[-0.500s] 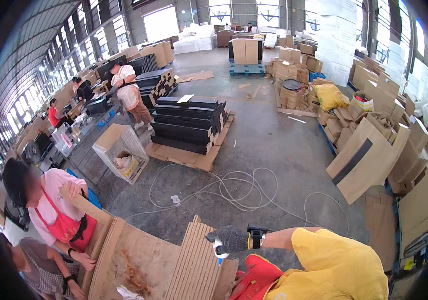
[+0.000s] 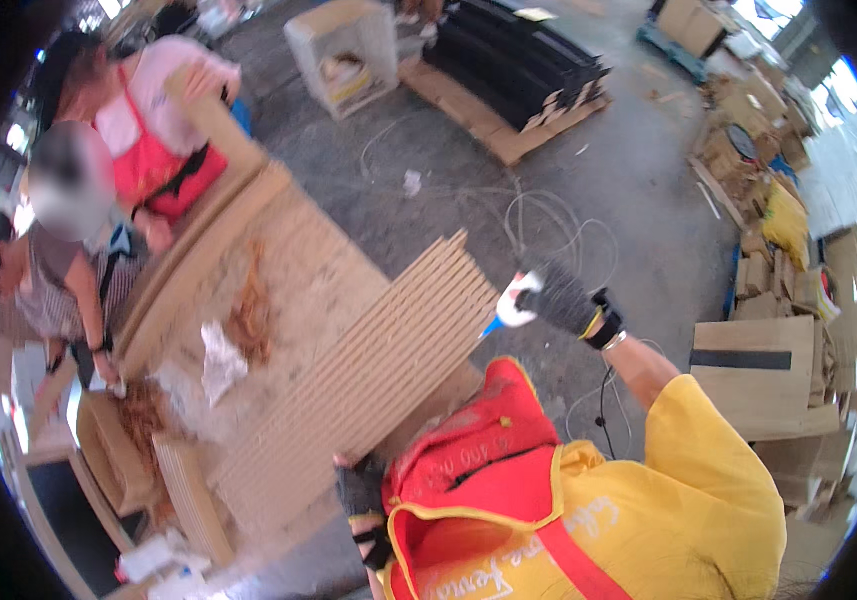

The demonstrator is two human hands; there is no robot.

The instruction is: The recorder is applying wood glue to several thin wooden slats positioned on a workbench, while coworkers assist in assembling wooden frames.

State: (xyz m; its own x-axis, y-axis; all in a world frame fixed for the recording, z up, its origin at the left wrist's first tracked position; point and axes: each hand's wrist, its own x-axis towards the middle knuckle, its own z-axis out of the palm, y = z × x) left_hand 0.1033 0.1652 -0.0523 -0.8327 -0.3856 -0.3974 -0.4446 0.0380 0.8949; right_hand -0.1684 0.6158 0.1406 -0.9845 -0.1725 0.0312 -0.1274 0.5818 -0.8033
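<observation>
My right hand (image 2: 560, 300), in a dark grey glove, is wrapped round a white glue bottle (image 2: 516, 303). Its blue nozzle points down and left, close to the far right end of a row of long, narrow wooden strips (image 2: 368, 365). These strips lie side by side on the worktable (image 2: 323, 245), with thin gaps between them. Low in the picture my left hand (image 2: 360, 487), also gloved, is beside the near edge of the strips, next to my red apron (image 2: 478, 440). Blur and the low angle hide how its fingers are held.
Two people stand along the table's left side, one in a red apron (image 2: 148, 165) with a hand on a board (image 2: 218, 125). White crumpled plastic (image 2: 220, 362) and brown shavings (image 2: 251, 305) lie on the table. Beyond are a hose (image 2: 523, 215), black stacked panels (image 2: 508, 65) and cardboard (image 2: 758, 375).
My view has swung down and left, bringing my left hand and more of the table into sight. My right hand still holds the glue bottle, its nozzle now turned toward the strips' end.
</observation>
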